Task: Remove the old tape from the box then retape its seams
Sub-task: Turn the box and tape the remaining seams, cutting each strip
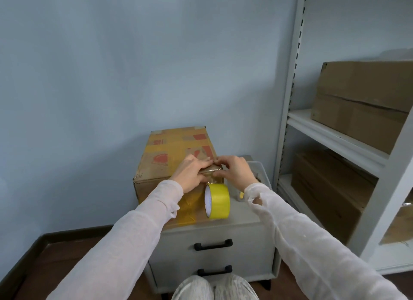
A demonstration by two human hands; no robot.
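- Fingers (202, 164) of the left hand (192, 173) and right hand (237, 172) are curled round a crumpled strip of old tape (210, 171), pinched between them at the near top edge of the cardboard box (165, 158).
- Box is shown on a drawer cabinet (242, 213); a yellow tape roll (220, 201) is stood on edge just before it, untouched.
- Step judged: removal of old tape. Whether the strip is free of the box cannot be told.
- Next move: the strip must be pulled clear and set aside before the roll is taken up.
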